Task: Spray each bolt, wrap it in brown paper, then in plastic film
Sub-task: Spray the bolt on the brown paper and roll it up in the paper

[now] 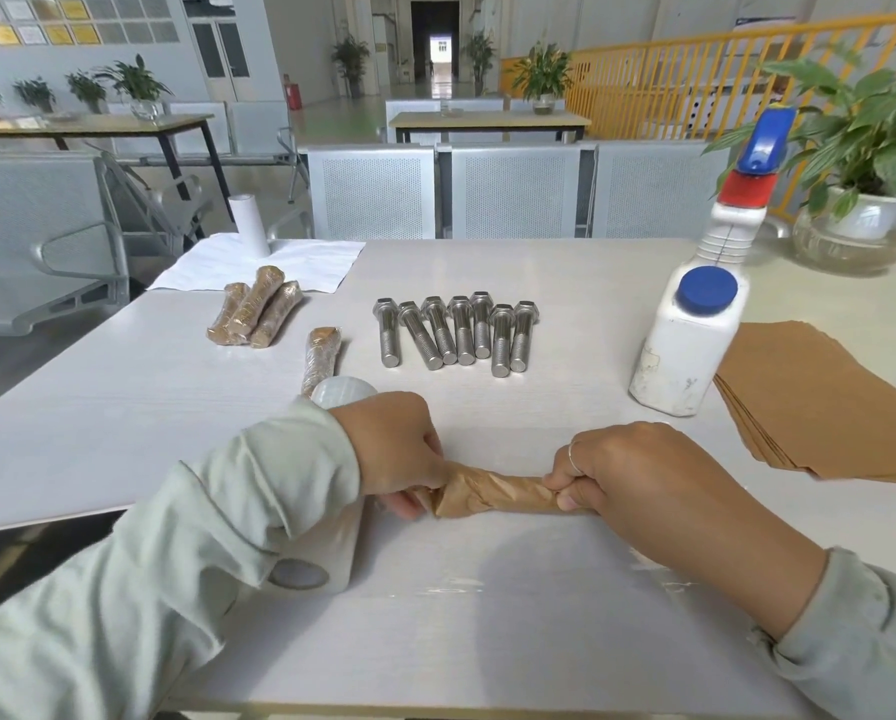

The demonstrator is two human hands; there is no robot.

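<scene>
The bolt rolled in creased brown paper [492, 495] lies across the near part of the white table [539, 589], between the two hands. The left hand [399, 449] pinches and twists the loose paper at one end, and the right hand [638, 470] has its fingers curled around the other end. The paper looks wrinkled and is already tight along the middle, so I judge this bolt is at the paper step and the film is not yet on it.

Four finished bundles are further back on the left: three film-covered brown bundles in a small pile [256, 314] and one more film-covered bundle [322, 358] alone nearer the left hand. Seven bare steel hex bolts [456, 332] lie in a row in the middle, so much work is left.

The roll of clear plastic film [344, 391] is just behind the left hand, the white spray bottle with blue and red trigger head [695, 324] stands to the right, and the stack of brown paper sheets [825, 402] lies beside it
</scene>
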